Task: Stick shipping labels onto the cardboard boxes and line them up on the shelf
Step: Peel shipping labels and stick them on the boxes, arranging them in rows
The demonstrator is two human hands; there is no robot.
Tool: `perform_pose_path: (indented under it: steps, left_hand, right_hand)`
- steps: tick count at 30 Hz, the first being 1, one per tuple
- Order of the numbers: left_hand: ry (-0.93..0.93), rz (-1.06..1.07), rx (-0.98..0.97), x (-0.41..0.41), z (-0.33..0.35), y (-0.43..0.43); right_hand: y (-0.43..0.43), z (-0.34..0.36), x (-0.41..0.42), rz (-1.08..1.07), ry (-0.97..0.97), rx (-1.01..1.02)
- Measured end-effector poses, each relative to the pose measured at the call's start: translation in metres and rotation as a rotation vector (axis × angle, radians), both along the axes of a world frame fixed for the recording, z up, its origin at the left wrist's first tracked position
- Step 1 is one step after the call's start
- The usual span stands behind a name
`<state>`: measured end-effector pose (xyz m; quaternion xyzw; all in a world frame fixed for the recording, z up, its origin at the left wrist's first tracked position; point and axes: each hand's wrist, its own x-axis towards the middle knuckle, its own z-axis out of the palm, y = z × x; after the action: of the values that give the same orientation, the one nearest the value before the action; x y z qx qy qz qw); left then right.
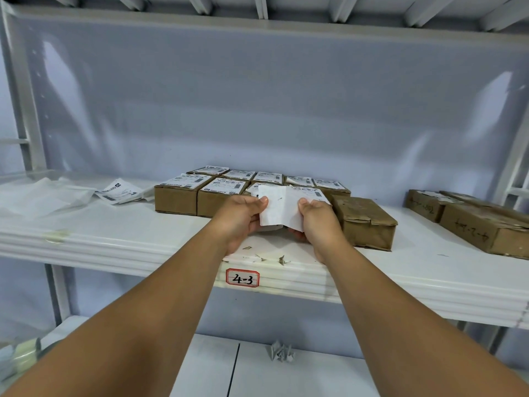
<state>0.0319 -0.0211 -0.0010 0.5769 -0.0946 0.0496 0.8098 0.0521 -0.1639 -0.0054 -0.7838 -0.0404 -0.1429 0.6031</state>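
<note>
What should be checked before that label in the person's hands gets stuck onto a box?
1. Label held firmly: ok. The left hand and right hand both pinch the label.
2. Backing peeled off: cannot tell.
3. Bare box nearby: ok. An unlabelled box sits just right of the right hand.
4. Finished row tidy: ok. The labelled boxes stand edge to edge.
5. Shelf free of litter: not ok. Paper scraps lie by the front edge.

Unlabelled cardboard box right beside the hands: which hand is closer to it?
Right. The right hand sits just left of the unlabelled cardboard box; the left hand is farther left, beyond the shipping label both pinch.
</note>
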Motion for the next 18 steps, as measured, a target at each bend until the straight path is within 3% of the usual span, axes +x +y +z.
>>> perform_pose_path:
  steps: [8,13,18]
  left_hand:
    - [0.01,0.028,0.05,-0.005,0.003,-0.002]
    - [0.134,0.099,0.063,-0.006,0.009,0.004]
    - [0.219,0.086,0.085,-0.013,0.013,0.023]
  right_hand:
    - [0.003,0.007,-0.002,0.006,0.086,0.159]
    - [0.001,0.008,-0.007,-0.053,0.027,-0.077]
    - [0.004,0.007,-0.013,0.004,0.041,-0.141]
